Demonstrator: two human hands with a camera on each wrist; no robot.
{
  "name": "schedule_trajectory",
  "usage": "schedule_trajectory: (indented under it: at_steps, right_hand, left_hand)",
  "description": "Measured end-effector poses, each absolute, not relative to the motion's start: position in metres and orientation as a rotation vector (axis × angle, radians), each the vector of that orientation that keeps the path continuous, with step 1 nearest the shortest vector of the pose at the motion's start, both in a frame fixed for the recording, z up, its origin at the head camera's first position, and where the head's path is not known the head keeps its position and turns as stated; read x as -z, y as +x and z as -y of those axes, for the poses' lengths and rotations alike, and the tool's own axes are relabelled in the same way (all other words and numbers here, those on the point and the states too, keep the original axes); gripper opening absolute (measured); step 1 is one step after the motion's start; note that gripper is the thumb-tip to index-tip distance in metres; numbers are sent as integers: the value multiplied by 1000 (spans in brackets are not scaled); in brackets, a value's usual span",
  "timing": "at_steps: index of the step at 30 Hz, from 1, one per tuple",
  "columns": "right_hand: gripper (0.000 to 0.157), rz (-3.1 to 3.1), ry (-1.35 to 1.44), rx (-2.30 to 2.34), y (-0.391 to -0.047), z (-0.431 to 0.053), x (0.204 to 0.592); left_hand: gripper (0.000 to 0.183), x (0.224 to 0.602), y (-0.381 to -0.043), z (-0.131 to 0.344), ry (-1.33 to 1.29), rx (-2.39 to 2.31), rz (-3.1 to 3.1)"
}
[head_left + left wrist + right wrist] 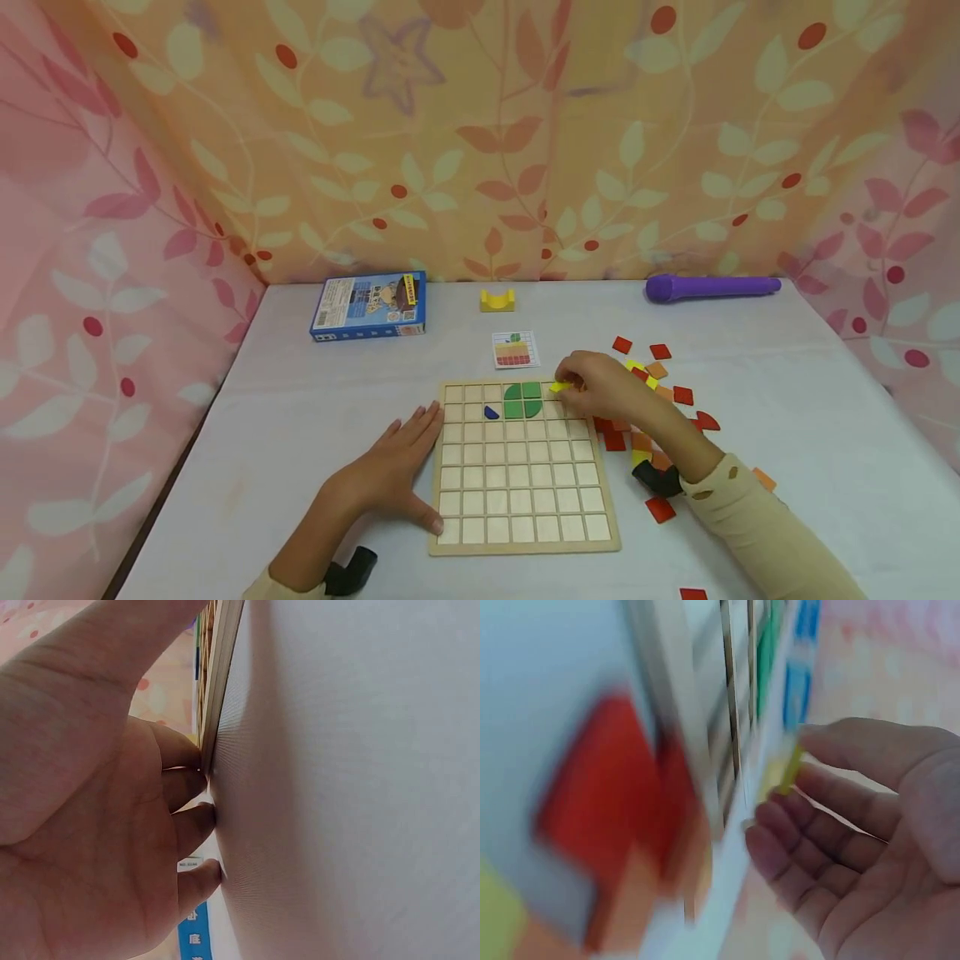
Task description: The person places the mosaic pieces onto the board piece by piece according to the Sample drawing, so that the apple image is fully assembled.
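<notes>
Pinching a yellow piece (559,387) between thumb and fingers, a right hand (596,383) is holding it at the upper right of a wooden grid board (525,549); whether the piece is touching the board cannot be told. A left hand (393,454), fingers spread and gripping nothing, is resting along the board's left edge, its thumb touching near the lower corner. Four green pieces (513,409) are sitting together near the board's top, with a dark blue piece (491,412) lying just to their left. The right hand and forearm are covering the board's upper right corner and part of a scatter of red, orange and yellow pieces (615,442), some crowding the board's right side. Beyond the board, a small picture card (515,350) is lying flat, with a yellow stand (497,302) sitting behind it. A blue box (367,307) is occupying the tabletop's far left and a purple microphone (712,288) its far right, while leaf-patterned fabric (480,125) is hanging behind.
</notes>
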State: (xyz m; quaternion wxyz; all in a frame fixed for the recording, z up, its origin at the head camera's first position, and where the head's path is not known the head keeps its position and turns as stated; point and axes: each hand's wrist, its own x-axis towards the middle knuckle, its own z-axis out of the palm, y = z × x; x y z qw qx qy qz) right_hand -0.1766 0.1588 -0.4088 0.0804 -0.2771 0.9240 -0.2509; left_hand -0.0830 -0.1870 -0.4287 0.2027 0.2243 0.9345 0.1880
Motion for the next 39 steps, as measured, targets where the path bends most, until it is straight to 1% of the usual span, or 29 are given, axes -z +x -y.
schedule_trajectory:
  at_steps: [6, 15, 21, 26, 31, 36, 39]
  right_hand:
    - [13, -2693, -997, 787, -162, -125, 409]
    - [11, -2663, -1317, 668, -158, -89, 411]
    - [9, -2629, -1346, 584, -153, -63, 408]
    - [8, -2614, -1348, 506, -152, -36, 412]
    - [12, -2602, -1333, 457, -153, -13, 410]
    - [19, -2579, -1330, 445, -157, -2, 414]
    - [17, -2577, -1312, 458, -157, 0, 415]
  left_hand:
    - [147, 429, -85, 185, 640, -521, -2603]
    - [147, 430, -84, 184, 632, -521, -2608]
    - [147, 431, -85, 184, 637, -509, -2607]
    - [146, 430, -84, 187, 632, -512, -2603]
    - [145, 428, -85, 188, 647, -522, -2600]
    - [143, 427, -85, 188, 644, -534, -2605]
    - [143, 429, -85, 188, 648, -539, -2605]
